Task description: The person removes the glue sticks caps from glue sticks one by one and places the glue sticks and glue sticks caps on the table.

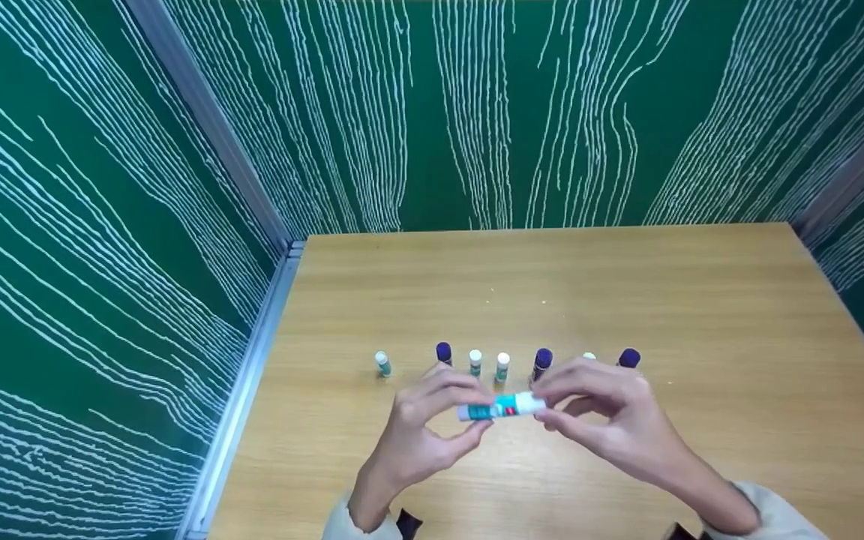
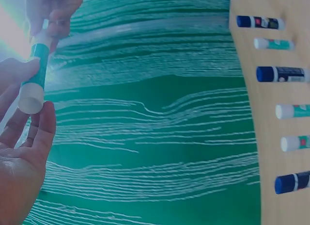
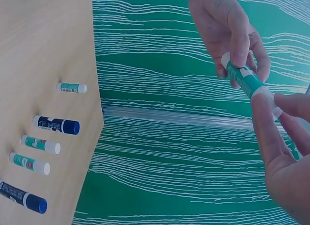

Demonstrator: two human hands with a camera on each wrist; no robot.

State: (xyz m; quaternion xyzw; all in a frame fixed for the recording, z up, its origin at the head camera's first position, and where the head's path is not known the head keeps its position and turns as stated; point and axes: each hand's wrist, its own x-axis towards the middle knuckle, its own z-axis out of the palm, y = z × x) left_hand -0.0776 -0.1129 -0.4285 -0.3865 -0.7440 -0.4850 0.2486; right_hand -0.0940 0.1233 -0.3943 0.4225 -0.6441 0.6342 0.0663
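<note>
A green-and-white glue stick [image 1: 505, 406] lies nearly level in the air above the table, held at both ends. My left hand [image 1: 426, 429] pinches the green body near its white base. At the other end, my right hand [image 1: 622, 420] grips the white cap between thumb and fingers. In the left wrist view the base of the glue stick [image 2: 32, 99] faces the camera. The right wrist view shows the cap of the glue stick [image 3: 264, 100] still on the tube, partly covered by my right fingers.
Behind the hands, a row of upright glue sticks stands on the wooden table [image 1: 417, 292]: several small green ones with white caps [image 1: 382, 364] and larger dark blue ones [image 1: 542, 361]. My right hand partly hides some. Green panels with white wavy lines [image 1: 469, 112] enclose the table.
</note>
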